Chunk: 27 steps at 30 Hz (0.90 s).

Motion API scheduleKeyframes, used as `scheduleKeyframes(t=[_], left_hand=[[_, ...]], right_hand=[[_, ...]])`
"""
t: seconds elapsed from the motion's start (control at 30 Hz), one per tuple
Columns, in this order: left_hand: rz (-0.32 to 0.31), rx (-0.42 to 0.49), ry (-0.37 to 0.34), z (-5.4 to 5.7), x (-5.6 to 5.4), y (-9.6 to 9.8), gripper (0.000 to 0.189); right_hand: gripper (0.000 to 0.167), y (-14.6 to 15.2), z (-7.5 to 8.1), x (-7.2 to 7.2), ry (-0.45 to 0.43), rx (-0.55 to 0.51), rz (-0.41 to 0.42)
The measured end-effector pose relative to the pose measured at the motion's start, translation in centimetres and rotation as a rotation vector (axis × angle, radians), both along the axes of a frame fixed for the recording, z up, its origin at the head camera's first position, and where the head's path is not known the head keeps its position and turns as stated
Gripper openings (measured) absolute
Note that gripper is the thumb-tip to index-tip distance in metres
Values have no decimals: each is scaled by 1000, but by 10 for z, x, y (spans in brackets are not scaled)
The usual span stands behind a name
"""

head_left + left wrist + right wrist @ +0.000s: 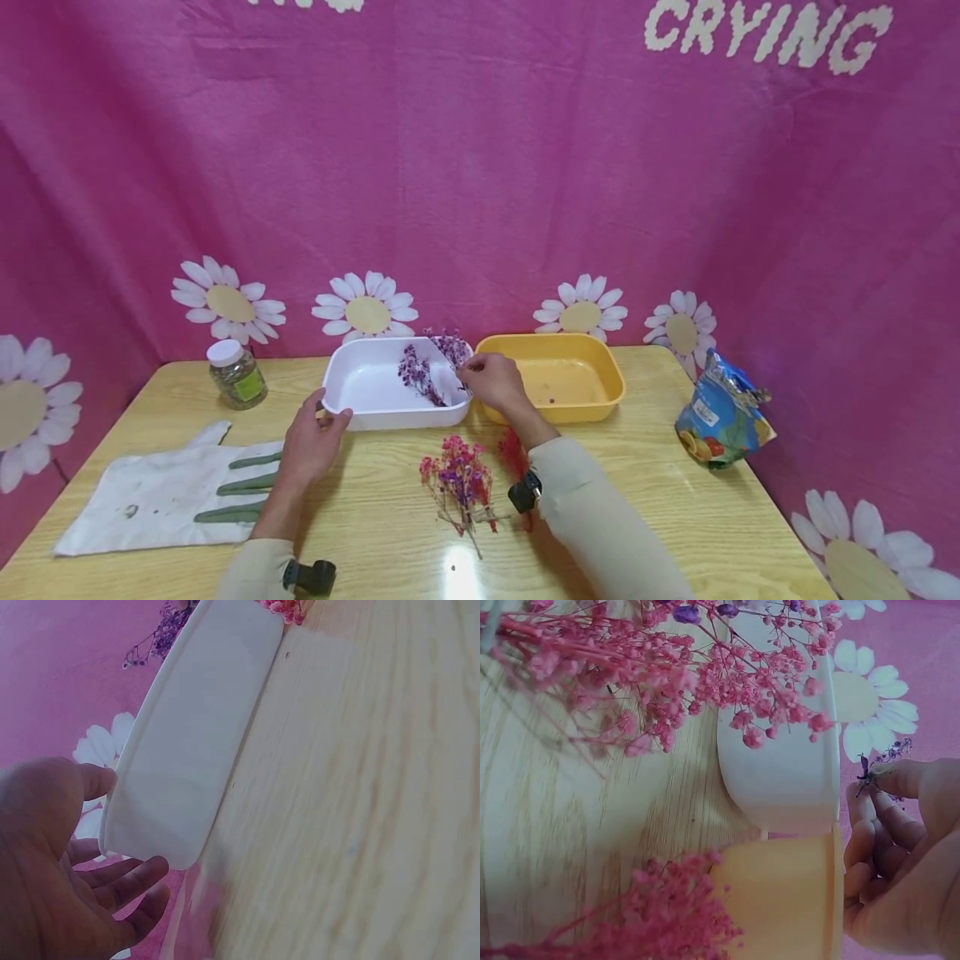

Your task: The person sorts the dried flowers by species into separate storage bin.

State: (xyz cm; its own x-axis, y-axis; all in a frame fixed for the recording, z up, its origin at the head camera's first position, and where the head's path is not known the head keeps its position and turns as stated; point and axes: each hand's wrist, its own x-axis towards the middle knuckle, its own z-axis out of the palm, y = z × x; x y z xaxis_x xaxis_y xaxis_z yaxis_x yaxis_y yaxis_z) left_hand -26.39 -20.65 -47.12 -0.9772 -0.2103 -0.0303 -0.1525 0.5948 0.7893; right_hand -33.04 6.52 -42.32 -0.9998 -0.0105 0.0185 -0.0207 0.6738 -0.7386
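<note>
My left hand (311,442) holds the near left corner of a white plastic basin (405,419), thumb against its rim in the left wrist view. Over the basin's right end, my right hand (495,383) pinches the stem of a purple dried flower sprig (448,346) between thumb and fingertips. Another purple sprig (417,372) lies inside the basin. In front of it on the table are pink and purple dried flowers (459,473). A red-pink sprig (513,452) is partly hidden by my right forearm; the right wrist view shows its blossoms (675,907) closely.
A yellow basin (618,392) stands against the white one's right side, a small dark bit on its floor. Left are a lidded jar (238,375) and a white glove (150,500) with green stripes. A crumpled blue packet (716,412) stands at the right edge.
</note>
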Motion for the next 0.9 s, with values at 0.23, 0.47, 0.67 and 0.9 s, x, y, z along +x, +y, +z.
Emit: scheduleKeyframes(t=[0.23,0.47,0.67,0.9], left_hand=[[-14,7,30,0,1,-1,68],[-10,1,49,0,1,0,68],[-1,1,32,2,2,1,69],[11,-21,-1,1,2,3,70]], right_hand=[[18,-1,-2,-5,50,24,-5],[14,2,-6,-3,57,-13,-28],[14,8,-8,8,132,-48,-3],[14,17,-12,24,186,-90,24]])
